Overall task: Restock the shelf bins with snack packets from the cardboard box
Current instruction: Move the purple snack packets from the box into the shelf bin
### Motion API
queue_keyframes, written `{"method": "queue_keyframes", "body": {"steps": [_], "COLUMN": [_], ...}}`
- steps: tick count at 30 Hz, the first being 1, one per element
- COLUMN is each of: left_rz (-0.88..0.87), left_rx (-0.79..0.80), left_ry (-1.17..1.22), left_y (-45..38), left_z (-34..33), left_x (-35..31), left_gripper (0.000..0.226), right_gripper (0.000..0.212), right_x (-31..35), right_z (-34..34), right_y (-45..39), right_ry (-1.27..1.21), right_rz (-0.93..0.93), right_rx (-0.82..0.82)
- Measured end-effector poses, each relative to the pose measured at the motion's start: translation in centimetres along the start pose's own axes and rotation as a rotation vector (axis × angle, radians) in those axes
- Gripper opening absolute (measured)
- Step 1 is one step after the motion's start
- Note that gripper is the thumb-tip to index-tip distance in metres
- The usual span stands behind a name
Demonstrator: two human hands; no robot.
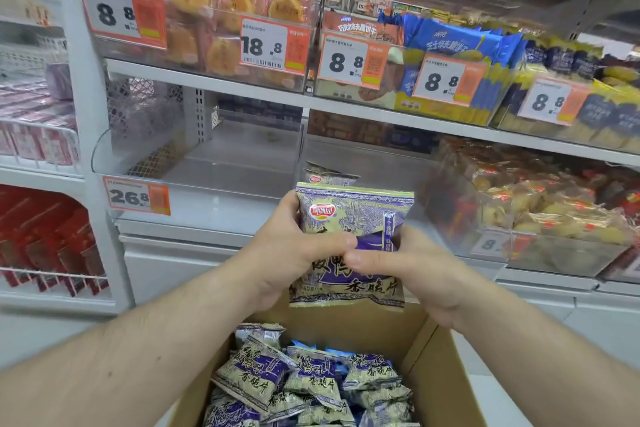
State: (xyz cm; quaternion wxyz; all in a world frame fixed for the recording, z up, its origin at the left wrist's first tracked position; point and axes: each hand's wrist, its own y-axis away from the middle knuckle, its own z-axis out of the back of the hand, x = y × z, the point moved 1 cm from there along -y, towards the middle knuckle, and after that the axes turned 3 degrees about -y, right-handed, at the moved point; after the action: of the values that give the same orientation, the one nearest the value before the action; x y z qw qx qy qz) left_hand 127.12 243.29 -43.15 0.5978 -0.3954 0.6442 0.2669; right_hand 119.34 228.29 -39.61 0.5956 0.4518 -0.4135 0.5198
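Note:
I hold a purple and pale-green snack packet upright in front of the lower shelf. My left hand grips its left side and my right hand grips its right side, thumbs meeting on the front. Behind it, another packet of the same kind lies in a clear shelf bin. Below my arms the cardboard box stands open, with several matching packets piled inside.
A clear bin with a 26.8 price tag sits to the left. A bin of yellow-and-red pastries stands on the right. The upper shelf carries bins of cakes and blue wafer packs with 8.8 and 18.8 tags. Red boxes fill the far-left rack.

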Motion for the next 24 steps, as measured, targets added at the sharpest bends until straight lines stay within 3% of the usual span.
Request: {"method": "queue_keyframes", "body": {"steps": [2, 6, 10, 13, 16, 19, 21, 24], "left_rz": [0.009, 0.031, 0.011, -0.074, -0.204, -0.076, 0.064, 0.111], "left_rx": [0.027, 0.067, 0.113, -0.011, -0.260, -0.361, -0.325, -0.292], "left_ry": [-0.011, -0.031, 0.017, -0.047, -0.417, -0.548, -0.559, -0.575], "left_y": [-0.1, -0.6, -1.5, -2.0, -3.0, -4.5, -5.3, -6.0], "left_z": [0.3, 0.5, 0.5, 0.2, 1.9, 4.2, 4.6, 4.2], "left_x": [-0.2, -0.5, -1.6, -3.0, -3.2, -1.4, 0.3, 2.1], "left_gripper": [0.083, 0.085, 0.079, 0.060, 0.070, 0.072, 0.070, 0.051], "right_gripper": [0.039, 0.057, 0.055, 0.052, 0.033, 0.042, 0.055, 0.057], "right_x": [0.1, 0.0, 0.9, 1.8, 1.9, 0.6, -0.9, -3.6], "right_z": [0.4, 1.3, 2.6, 3.5, 5.9, 8.7, 8.8, 7.0], "right_y": [-0.4, -1.1, -2.4, -3.5, -6.4, -10.5, -13.1, -16.7], "right_ry": [0.001, -0.077, -0.111, -0.151, -0.276, -0.282, -0.170, -0.024], "right_rz": [0.051, 0.074, 0.076, 0.073, 0.012, -0.070, -0.154, -0.224], "right_rx": [0.037, 0.055, 0.121, 0.141, 0.008, -0.147, -0.154, -0.108]}}
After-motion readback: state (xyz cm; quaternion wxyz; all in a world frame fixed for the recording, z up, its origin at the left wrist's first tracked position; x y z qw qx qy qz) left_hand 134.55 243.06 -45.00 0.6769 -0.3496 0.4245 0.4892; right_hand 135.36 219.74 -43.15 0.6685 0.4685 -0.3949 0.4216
